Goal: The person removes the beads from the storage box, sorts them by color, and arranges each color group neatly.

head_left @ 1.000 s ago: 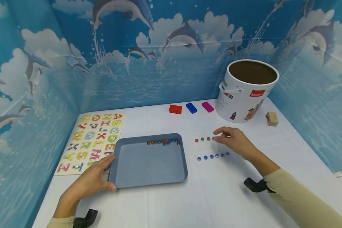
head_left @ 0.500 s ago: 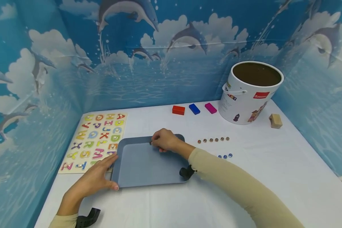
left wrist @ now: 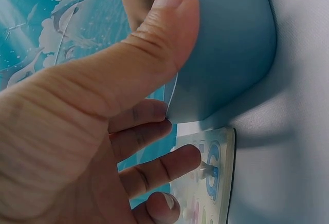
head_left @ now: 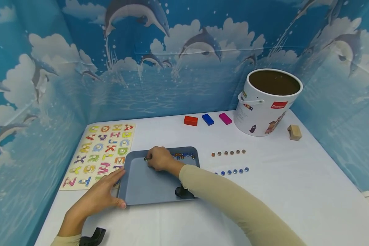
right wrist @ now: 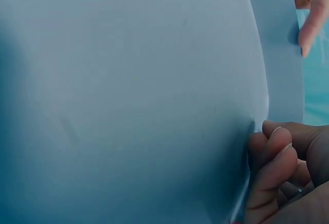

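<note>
My right hand (head_left: 160, 158) is inside the grey-blue tray (head_left: 153, 186), near its back left corner. Its fingers are curled, fingertips at a small dark marble (head_left: 146, 159) by the back wall. In the right wrist view the bunched fingertips (right wrist: 275, 152) lie against the tray's side, and the marble is hidden. Several orange, brown and blue marbles (head_left: 182, 155) gather along the back wall, partly behind the right hand. My left hand (head_left: 99, 193) rests at the tray's left side, thumb near the front corner. In the left wrist view its fingers are spread loosely beside the wall.
Right of the tray lie a row of brownish marbles (head_left: 232, 152) and a row of blue marbles (head_left: 235, 171). An alphabet board (head_left: 93, 158) lies left. Red (head_left: 191, 120), blue (head_left: 207, 119) and pink blocks (head_left: 225, 118), a white bucket (head_left: 258, 116) and a wooden block (head_left: 294, 132) stand behind.
My right hand has gone from the brownish row into the tray, then left along its back wall, with a dark marble at its fingertips. The brownish row is uncovered. The left hand stays put.
</note>
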Tool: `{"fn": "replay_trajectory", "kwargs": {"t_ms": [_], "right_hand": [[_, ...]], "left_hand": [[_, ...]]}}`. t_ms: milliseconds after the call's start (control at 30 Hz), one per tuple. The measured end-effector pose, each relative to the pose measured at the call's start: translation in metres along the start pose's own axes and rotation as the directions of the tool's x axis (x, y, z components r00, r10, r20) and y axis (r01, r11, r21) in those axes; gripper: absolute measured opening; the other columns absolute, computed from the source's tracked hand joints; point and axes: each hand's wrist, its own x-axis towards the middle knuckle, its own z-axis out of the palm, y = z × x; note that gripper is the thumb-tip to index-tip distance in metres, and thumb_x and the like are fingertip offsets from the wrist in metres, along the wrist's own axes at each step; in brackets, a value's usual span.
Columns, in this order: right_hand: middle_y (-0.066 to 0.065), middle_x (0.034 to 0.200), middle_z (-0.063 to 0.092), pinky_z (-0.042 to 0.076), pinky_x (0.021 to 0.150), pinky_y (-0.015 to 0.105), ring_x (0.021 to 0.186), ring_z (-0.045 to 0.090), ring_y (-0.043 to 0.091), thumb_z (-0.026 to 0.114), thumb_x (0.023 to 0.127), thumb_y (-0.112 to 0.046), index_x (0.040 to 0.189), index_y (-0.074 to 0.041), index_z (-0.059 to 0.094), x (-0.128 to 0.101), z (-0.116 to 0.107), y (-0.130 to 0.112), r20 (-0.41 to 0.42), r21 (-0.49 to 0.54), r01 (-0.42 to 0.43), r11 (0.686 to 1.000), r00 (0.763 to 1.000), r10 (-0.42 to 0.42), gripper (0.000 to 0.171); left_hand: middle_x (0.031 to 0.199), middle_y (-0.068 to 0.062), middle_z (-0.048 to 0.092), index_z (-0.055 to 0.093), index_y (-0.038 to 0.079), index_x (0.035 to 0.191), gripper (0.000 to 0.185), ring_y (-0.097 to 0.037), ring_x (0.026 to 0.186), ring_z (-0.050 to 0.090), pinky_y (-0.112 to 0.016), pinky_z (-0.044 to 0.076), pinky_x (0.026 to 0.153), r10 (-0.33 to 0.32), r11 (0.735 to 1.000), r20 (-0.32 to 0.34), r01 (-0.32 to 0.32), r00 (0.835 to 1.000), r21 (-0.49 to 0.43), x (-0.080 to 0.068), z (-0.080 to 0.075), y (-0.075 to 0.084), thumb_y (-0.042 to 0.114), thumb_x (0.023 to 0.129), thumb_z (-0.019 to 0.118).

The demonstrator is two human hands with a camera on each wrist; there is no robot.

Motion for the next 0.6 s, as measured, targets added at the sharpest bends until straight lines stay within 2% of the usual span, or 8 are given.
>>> {"fn": "replay_trajectory", "kwargs": {"t_ms": [233,467,600], "right_hand": [[-0.002,0.062,0.064,0.047,0.047,0.021,0.048,0.059,0.007,0.07,0.096,-0.015,0.114,-0.008,0.073,0.009,0.022,-0.02,-0.014,-0.022,-0.024,0.999,1.0,0.024,0.02],[-0.005,0.073,0.066,0.049,0.047,0.02,0.05,0.061,0.005,0.07,0.097,-0.021,0.127,-0.012,0.07,0.012,0.031,-0.033,0.021,-0.071,-0.021,0.997,1.0,0.023,0.031],[-0.006,0.07,0.065,0.048,0.05,0.019,0.052,0.06,0.004,0.071,0.097,-0.02,0.115,-0.014,0.073,0.013,0.035,-0.04,0.072,-0.119,0.031,0.992,0.997,-0.022,0.019]], "left_hand": [[0.16,-0.024,0.036,0.041,-0.002,0.153,0.119,-0.05,0.144,0.035,-0.068,0.035,0.11,0.0,1.0,0.007,0.0,1.0,-0.023,-0.001,0.001,-0.003,0.051,0.06,0.093],[0.16,-0.022,0.037,0.042,0.0,0.153,0.117,-0.05,0.144,0.036,-0.068,0.035,0.109,0.025,1.0,-0.009,-0.025,1.0,-0.011,0.0,0.0,-0.004,0.051,0.061,0.093],[0.16,-0.023,0.038,0.042,0.0,0.153,0.116,-0.05,0.144,0.036,-0.068,0.034,0.109,0.023,1.0,-0.017,-0.023,1.0,-0.014,0.0,0.0,-0.005,0.048,0.061,0.093]]}}
